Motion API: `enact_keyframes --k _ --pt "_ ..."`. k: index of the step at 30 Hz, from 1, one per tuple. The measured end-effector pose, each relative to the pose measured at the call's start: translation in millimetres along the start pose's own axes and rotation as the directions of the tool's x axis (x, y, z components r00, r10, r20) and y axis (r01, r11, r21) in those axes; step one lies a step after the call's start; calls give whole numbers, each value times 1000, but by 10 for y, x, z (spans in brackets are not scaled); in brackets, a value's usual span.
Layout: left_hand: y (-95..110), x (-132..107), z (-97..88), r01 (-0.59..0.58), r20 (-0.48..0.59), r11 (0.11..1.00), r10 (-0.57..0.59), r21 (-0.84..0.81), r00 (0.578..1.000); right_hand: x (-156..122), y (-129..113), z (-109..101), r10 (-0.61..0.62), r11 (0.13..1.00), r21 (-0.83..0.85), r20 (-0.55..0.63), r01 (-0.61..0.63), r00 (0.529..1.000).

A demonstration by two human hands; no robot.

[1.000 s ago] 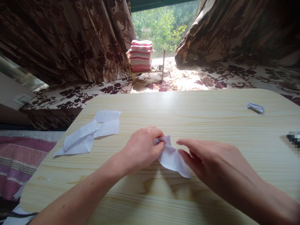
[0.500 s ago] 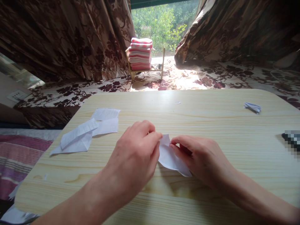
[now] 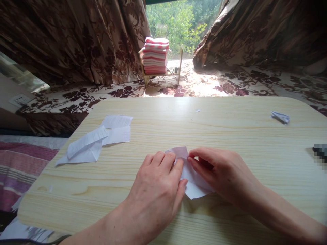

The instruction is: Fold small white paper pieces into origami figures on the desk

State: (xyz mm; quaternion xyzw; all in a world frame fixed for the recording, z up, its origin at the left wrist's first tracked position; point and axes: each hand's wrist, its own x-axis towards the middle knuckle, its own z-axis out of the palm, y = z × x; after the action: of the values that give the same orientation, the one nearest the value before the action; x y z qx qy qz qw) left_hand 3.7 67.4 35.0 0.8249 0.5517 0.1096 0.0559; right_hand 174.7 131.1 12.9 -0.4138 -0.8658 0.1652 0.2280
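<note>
A small sheet of white paper [image 3: 196,185] lies at the middle of the wooden table [image 3: 230,129], between my hands. My left hand [image 3: 158,183] rests flat on the paper's left part, fingers stretched out and thumb apart, covering some of it. With thumb and forefinger pinched together, my right hand [image 3: 219,168] grips the paper's right edge. The paper's upper corner sticks out beyond the left fingertips. Part of its right side is hidden under my right hand.
Several loose paper pieces [image 3: 84,146] overlap at the table's left. A folded paper piece [image 3: 280,117] lies at the back right, and a dark, partly pixelated object [image 3: 319,151] at the right edge. Pink-and-white folded cloths [image 3: 155,56] are stacked on a small rack by the window.
My left hand has gone from pinching the paper's edge to lying flat on it, lower down. The paper is now flatter and shows more surface. My right hand keeps its pinch.
</note>
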Motion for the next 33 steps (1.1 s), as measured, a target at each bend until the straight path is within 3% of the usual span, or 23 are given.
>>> enact_keyframes --k 11,18,33 --pt "-2 9 33 -14 8 998 13 58 1000 44 -20 -17 73 993 88 45 -76 996" --pt "-5 0 55 -18 17 997 17 79 1000 101 -35 -59 28 1000 -7 77 -27 997" --pt "7 8 20 -25 16 998 24 51 1000 78 -23 -49 8 997 78 154 -20 988"
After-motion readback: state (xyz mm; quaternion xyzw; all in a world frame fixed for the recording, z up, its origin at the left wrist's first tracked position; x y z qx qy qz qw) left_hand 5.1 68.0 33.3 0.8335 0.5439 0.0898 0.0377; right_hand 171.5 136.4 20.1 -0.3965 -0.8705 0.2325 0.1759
